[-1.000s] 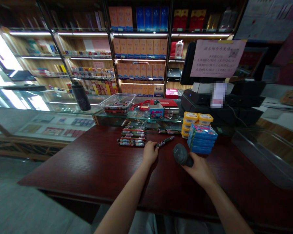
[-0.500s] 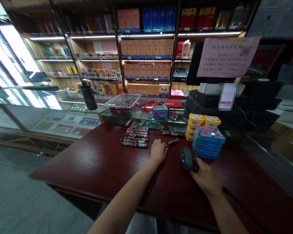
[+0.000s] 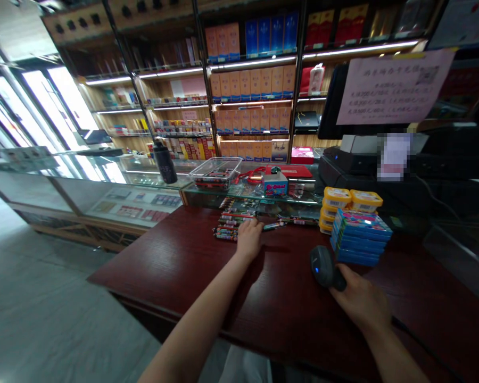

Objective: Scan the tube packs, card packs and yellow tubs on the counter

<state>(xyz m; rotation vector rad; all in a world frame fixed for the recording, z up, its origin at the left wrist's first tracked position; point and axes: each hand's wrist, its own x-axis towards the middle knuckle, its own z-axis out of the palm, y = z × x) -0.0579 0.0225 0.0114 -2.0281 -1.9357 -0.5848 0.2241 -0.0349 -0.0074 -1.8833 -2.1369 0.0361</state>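
My left hand [image 3: 249,239] is closed over the right end of a row of slim wrapped sticks [image 3: 225,233] on the dark red table. From its fingers one slim stick [image 3: 274,226] pokes out to the right; whether it is a pen or a sweet I cannot tell. My right hand [image 3: 363,298] grips a black barcode scanner [image 3: 322,267] by its handle, just above the table, with a blue light showing on its head. Beyond the scanner, a stack of blue flat boxes [image 3: 361,236] stands beside yellow tubs [image 3: 337,198].
A glass ledge along the back carries a clear plastic box [image 3: 215,175] of sticks, a small blue carton [image 3: 275,184] and a black bottle [image 3: 164,162]. At the right stands a monitor with a pink notice [image 3: 395,88]. The scanner's cable [image 3: 419,340] runs across the table's right side.
My left hand has moved left toward the row of sticks, and the single stick has come along with it. The view has turned slightly left. My right hand still holds the barcode scanner.
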